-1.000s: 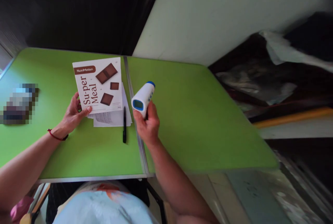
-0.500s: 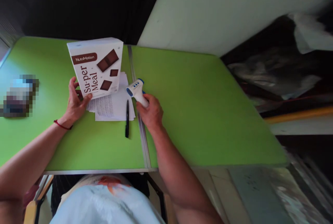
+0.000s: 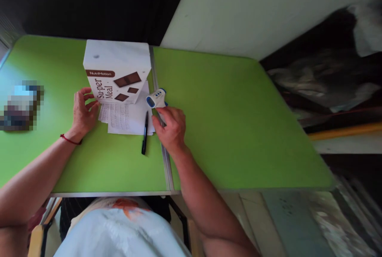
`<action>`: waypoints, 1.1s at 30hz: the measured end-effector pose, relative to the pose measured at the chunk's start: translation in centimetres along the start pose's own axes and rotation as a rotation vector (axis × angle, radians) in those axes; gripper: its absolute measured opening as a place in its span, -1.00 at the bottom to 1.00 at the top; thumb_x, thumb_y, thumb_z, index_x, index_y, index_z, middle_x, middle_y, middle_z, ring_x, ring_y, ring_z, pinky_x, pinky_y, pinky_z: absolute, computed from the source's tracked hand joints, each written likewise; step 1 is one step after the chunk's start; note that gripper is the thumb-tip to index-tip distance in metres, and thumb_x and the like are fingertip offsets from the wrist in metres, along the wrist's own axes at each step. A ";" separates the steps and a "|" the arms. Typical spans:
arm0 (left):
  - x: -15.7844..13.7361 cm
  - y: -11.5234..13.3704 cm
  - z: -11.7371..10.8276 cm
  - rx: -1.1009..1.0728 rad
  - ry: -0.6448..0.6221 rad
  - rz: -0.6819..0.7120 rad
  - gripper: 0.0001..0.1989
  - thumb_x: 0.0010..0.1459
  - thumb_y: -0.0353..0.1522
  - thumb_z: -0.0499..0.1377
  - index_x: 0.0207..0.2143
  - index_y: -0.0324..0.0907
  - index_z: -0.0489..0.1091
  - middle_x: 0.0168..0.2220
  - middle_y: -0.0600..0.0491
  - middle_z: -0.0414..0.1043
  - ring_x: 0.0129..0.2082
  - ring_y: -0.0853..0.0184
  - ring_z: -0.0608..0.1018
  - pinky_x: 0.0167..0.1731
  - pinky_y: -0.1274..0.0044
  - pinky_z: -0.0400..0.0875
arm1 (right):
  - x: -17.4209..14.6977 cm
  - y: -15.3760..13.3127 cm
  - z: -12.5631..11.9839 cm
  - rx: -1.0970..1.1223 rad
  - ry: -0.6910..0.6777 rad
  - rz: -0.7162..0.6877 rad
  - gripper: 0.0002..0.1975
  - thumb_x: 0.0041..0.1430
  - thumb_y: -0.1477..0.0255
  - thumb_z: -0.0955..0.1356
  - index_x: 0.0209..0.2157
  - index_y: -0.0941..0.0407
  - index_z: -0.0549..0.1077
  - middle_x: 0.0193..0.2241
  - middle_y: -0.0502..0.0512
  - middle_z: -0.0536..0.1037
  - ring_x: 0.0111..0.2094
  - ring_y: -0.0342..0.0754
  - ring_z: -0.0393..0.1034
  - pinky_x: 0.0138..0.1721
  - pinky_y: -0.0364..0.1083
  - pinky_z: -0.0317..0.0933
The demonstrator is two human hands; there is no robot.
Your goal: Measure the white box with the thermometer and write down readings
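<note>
- White cardboard is seen in the box, which is stood at the far side of the green table, its top face shown and "NutriMotion" and "Su-per Meal" printed on its front.
- Beside its lower left edge the left hand is placed, the thumb tip brought right to the corner; this grip is loosely parted, and whether the box is touched cannot be told.
- By the right hand the white-and-blue thermometer is almost met: its body is seen just beyond the fingers, tilted, with blue buttons turned up.
- Thumb and index are held apart in the right grip; the thermometer's handle is mostly hidden, so whether it is grasped cannot be told.
- Between the hands, printed papers are spread, partly covered from view by the box.
- Across their near right corner a black pen is laid, its lower end extended onto the table.
- Around the left wrist a red bracelet is worn.
</note>
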State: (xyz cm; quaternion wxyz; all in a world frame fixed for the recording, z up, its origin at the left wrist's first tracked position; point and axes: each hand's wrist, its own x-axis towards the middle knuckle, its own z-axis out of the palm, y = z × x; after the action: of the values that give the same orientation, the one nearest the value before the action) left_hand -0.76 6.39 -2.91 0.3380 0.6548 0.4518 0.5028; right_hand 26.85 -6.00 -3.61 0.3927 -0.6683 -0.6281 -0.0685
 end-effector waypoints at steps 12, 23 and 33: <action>-0.7 1.1 -1.1 0.102 -0.206 0.075 -0.57 0.23 -0.19 0.28 0.10 -0.12 0.40 0.03 -0.11 0.52 0.06 0.14 0.58 0.15 0.24 0.52 | -1.0 -4.1 -0.6 0.082 -0.505 -0.303 -0.68 0.33 0.34 0.42 0.09 0.05 0.61 0.26 0.27 0.52 0.29 0.22 0.36 0.33 0.31 0.23; -6.6 4.3 -0.9 0.604 -0.651 0.355 -0.36 0.38 -0.02 0.14 0.39 -0.10 0.24 0.45 -0.36 0.04 0.46 -0.35 0.12 0.31 -0.19 0.14 | -1.2 -2.3 -1.7 -0.026 -0.306 -0.109 -0.67 0.26 0.31 0.44 0.04 0.04 0.62 -0.16 0.24 0.60 -0.12 0.15 0.49 -0.02 0.14 0.46; -9.2 4.9 -0.3 0.608 -0.727 0.368 -0.15 0.25 0.08 0.27 0.46 -0.05 0.17 0.55 -0.34 -0.17 0.52 -0.38 -0.13 0.36 -0.24 -0.03 | -0.4 -2.1 -4.1 0.456 -0.319 0.059 -0.60 0.38 0.33 0.21 0.12 0.00 0.53 -0.22 0.11 0.59 -0.24 0.01 0.51 -0.14 0.05 0.48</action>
State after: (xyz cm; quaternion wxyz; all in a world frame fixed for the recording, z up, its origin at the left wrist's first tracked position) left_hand -0.58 -3.97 -1.65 0.1732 0.9251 0.3078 0.1393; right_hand 26.55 -8.97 -0.15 0.4310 -0.5829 -0.6615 0.1919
